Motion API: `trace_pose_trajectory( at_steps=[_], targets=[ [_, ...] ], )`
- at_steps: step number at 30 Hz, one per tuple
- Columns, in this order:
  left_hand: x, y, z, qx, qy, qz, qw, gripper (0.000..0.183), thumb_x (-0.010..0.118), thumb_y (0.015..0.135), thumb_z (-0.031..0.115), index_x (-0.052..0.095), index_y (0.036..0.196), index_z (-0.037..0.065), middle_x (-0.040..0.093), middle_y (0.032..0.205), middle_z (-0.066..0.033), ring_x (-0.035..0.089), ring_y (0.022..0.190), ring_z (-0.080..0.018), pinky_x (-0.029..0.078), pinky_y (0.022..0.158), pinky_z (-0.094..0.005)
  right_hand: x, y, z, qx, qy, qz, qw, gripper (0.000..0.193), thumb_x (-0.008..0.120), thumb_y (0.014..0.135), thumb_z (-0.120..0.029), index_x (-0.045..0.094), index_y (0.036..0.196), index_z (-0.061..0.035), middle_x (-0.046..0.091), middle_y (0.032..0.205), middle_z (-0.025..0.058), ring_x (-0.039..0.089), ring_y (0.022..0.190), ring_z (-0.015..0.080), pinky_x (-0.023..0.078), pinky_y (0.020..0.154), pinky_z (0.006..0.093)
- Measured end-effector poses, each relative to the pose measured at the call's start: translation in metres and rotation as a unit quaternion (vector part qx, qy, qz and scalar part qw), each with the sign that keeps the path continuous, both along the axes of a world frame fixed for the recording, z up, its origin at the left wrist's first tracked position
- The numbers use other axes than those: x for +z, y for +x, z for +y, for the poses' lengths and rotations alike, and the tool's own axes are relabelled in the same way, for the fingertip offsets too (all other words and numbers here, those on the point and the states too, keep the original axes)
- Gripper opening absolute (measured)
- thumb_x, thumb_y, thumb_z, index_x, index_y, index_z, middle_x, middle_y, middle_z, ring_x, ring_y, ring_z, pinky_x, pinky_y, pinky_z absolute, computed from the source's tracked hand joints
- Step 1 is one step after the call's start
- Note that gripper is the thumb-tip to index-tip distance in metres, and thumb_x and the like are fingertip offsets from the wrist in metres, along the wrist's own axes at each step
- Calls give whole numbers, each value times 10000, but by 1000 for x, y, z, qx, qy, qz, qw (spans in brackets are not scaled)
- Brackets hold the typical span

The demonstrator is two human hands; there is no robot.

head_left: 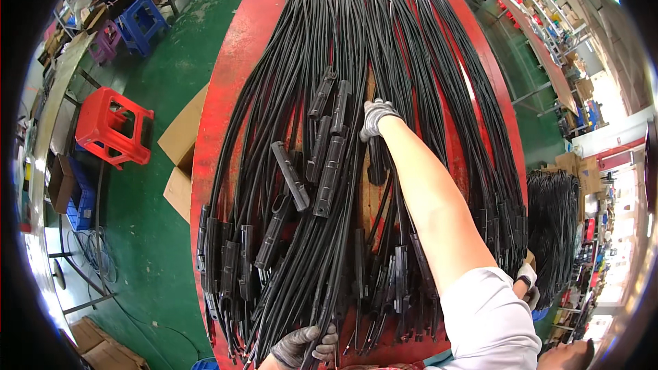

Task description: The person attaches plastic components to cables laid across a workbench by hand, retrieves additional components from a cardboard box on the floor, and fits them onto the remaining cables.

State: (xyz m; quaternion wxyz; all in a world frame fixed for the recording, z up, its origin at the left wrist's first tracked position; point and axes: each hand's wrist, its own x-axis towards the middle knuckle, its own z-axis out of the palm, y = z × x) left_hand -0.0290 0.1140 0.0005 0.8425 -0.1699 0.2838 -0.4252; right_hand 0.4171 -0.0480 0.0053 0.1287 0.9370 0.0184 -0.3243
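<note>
Long black cables [329, 34] run down the red table in thick bundles, many ending in black plastic housings. My left hand [301, 346], in a grey glove, is at the near edge with its fingers curled round the cable ends. My right hand [378, 116], in a striped grey glove, reaches far across the middle and is closed at the upper end of a black housing [376, 164]; the fingers partly hide what they grip. Left of it, several loose-lying housings [330, 176] rest on top of the cables. More housings [229, 267] lie along the near left.
A co-worker's hand with a dark wristband [526, 279] is at the table's right edge. Another cable bundle [552, 233] hangs beyond it. On the green floor at left stand a red stool [113, 127], a blue stool [142, 24] and an open cardboard box [184, 127].
</note>
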Motion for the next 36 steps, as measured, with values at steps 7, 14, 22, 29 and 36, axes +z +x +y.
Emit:
trace_pose_trajectory(
  at_steps=[7, 14, 22, 29, 36],
  targets=[
    [-8, 5, 7, -28, 52, -70, 996, 275, 628, 756, 92, 494, 995, 66, 408, 704, 16, 382, 544, -75, 342, 471, -187, -27, -92, -11, 90, 12, -135, 987, 298, 572, 749, -144, 574, 1038, -72, 503, 1142, 134, 538, 1005, 261, 476, 767, 339],
    [5, 5, -9, -25, 114, -99, 988, 197, 594, 778, 87, 492, 944, 62, 392, 676, 23, 369, 546, -77, 333, 467, -183, -44, -127, -5, -108, 99, -140, 979, 434, 459, 810, -69, 384, 1237, -68, 492, 1187, 162, 572, 982, 305, 480, 808, 384],
    [0, 5, -1, -40, 159, -141, 976, 166, 567, 829, 138, 560, 926, 4, 586, 845, -94, 446, 545, -93, 375, 461, -193, 23, -169, -39, 54, 374, -349, 858, 403, 681, 666, -192, 484, 986, -47, 579, 923, 182, 589, 838, 317, 474, 737, 396],
    [33, 7, -36, -3, 213, -165, 963, 499, 648, 767, 272, 484, 1132, -27, 551, 1073, -131, 550, 954, -250, 449, 839, -375, 110, -289, -68, -132, 739, -42, 659, 406, 700, 659, -115, 462, 980, -47, 547, 865, 34, 543, 801, 121, 462, 730, 276],
    [41, 12, -63, -53, 286, -311, 905, 374, 663, 753, 263, 557, 1027, 31, 642, 859, -105, 633, 755, -220, 516, 682, -332, 50, -362, -63, -261, 702, -119, 652, 630, 751, 651, -123, 405, 1170, -31, 562, 927, 66, 545, 824, 139, 451, 782, 282]
  ],
)
